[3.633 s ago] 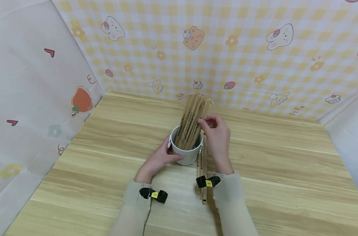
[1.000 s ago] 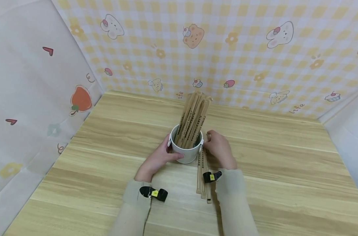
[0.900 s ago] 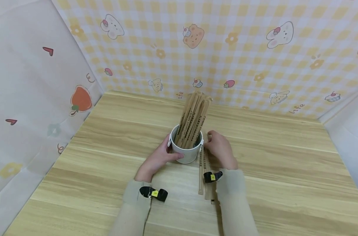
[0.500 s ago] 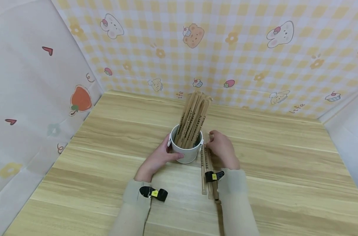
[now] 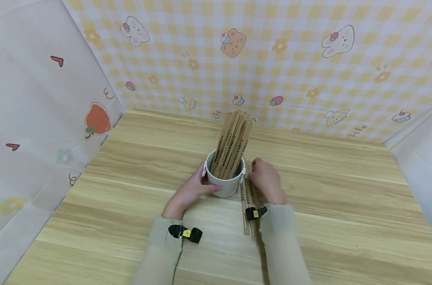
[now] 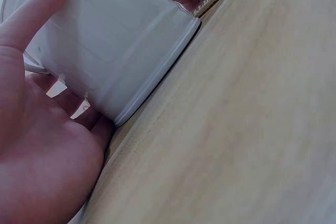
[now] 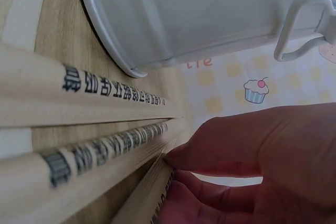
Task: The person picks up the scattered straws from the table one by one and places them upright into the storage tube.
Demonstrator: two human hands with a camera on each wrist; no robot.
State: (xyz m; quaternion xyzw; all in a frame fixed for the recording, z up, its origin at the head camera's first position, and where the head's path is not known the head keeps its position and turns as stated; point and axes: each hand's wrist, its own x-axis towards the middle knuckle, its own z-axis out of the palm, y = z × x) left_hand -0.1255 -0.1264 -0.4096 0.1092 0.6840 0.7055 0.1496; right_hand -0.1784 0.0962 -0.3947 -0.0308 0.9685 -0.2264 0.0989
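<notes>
A small white pail (image 5: 227, 189) stands upright on the table, full of paper-wrapped straws (image 5: 231, 146) that lean to the back right. My left hand (image 5: 190, 193) grips its left side, thumb across the front; the left wrist view shows the fingers reaching round behind the pail (image 6: 121, 40). Right of the pail, several more paper-wrapped straws (image 5: 245, 213) lie on the tabletop, printed with dark characters. At their far end my right hand (image 5: 267, 180) pinches one wrapped straw (image 7: 144, 198) between thumb and finger. Two other straws (image 7: 113, 90) lie beside it, nearer the pail.
The wood-grain table (image 5: 130, 166) reaches out on both sides of the pail. A checked yellow cloth (image 5: 280, 71) hangs at the back, and a white printed cloth (image 5: 41, 118) on the left. The pail's side handle (image 7: 294, 27) sticks out toward my right hand.
My right hand has left the straws in the pail and come down to those on the table. Those loose straws have shifted and spread a little. My left hand stays on the pail.
</notes>
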